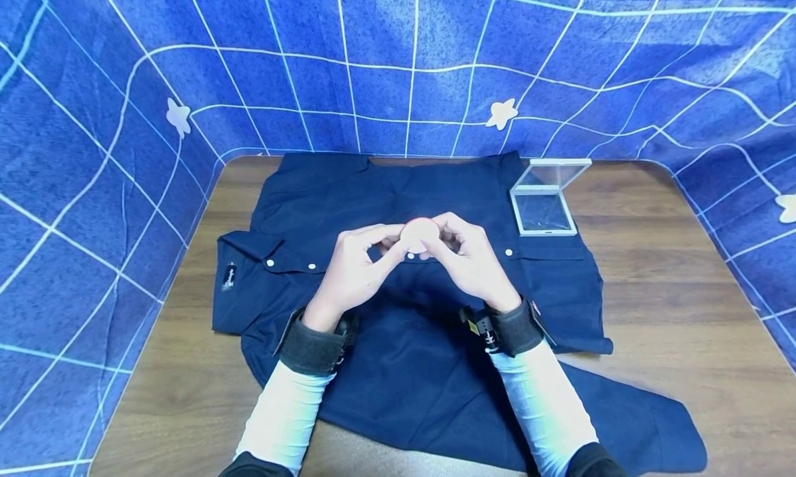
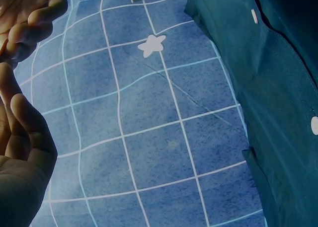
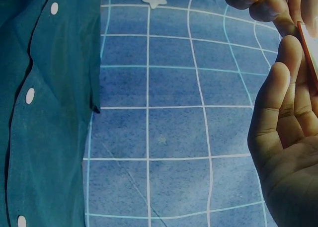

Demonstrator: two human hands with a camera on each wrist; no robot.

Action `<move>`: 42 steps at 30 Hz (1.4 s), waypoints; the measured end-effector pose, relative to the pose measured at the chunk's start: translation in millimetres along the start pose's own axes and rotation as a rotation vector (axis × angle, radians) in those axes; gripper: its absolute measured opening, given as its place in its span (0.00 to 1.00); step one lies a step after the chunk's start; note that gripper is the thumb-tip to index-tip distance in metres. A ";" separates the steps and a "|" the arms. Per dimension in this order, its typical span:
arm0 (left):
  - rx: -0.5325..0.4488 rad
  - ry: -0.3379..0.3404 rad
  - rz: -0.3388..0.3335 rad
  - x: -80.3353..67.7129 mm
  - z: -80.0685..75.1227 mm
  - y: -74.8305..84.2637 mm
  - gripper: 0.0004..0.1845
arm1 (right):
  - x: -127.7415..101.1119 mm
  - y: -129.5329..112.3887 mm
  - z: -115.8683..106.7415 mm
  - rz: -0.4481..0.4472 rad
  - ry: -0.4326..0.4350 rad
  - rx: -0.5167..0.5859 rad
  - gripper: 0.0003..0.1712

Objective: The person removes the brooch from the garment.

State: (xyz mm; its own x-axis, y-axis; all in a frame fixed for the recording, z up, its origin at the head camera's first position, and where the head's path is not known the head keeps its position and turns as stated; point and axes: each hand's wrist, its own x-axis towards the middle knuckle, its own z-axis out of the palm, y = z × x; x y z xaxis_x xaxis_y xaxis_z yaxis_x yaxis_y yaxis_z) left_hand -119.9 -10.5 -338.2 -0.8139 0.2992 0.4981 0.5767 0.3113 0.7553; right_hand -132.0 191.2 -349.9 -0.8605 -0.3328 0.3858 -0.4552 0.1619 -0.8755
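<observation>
Evidently the shirt [image 1: 410,318] lies spread on the desk [image 1: 174,366], the leftmost items. Left hand [image 1: 353,264]: fingers and thumb clamped on 1 edge of the disc [image 1: 419,232]. The disc, white with a red rim, is held above the shirt; a drop is possible if either grip slackens, its edge being thin. Right hand [image 1: 469,259]: fingers clamped opposite; uneven pull could twist it loose. Case [image 1: 547,233]: standing open at the shirt's edge; a tugged shirt could tip it.
</observation>
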 end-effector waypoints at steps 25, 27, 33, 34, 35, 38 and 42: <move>0.017 -0.053 0.011 -0.4 -4.3 -2.5 0.12 | -0.1 0.6 5.0 -0.038 0.022 -0.123 0.04; 0.019 -0.056 0.011 -0.5 -4.8 -1.7 0.12 | 0.0 0.6 5.4 -0.034 0.021 -0.130 0.04; 0.019 -0.060 0.014 0.1 -4.8 -0.9 0.12 | 0.2 -0.2 5.8 -0.026 0.026 -0.134 0.04; 0.019 -0.060 0.016 0.0 -4.8 -1.3 0.12 | 0.3 -0.4 5.8 -0.026 0.027 -0.133 0.03; 0.019 -0.060 0.017 0.1 -4.7 -1.5 0.12 | 0.4 -0.5 6.0 -0.026 0.028 -0.134 0.03; 0.021 -0.063 0.020 0.0 -4.9 -1.5 0.12 | 0.5 -0.7 6.4 -0.031 0.034 -0.131 0.02; 0.029 -0.069 0.016 -0.2 -5.4 -0.3 0.12 | 0.6 0.1 7.5 -0.045 0.045 -0.130 0.02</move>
State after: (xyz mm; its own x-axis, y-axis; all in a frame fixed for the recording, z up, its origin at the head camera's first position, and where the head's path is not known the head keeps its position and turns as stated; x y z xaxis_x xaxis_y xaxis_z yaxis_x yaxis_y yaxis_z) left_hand -120.3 -15.5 -336.3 -0.7982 0.3653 0.4790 0.5924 0.3315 0.7343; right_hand -130.8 184.1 -351.9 -0.8467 -0.3009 0.4388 -0.5166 0.2676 -0.8133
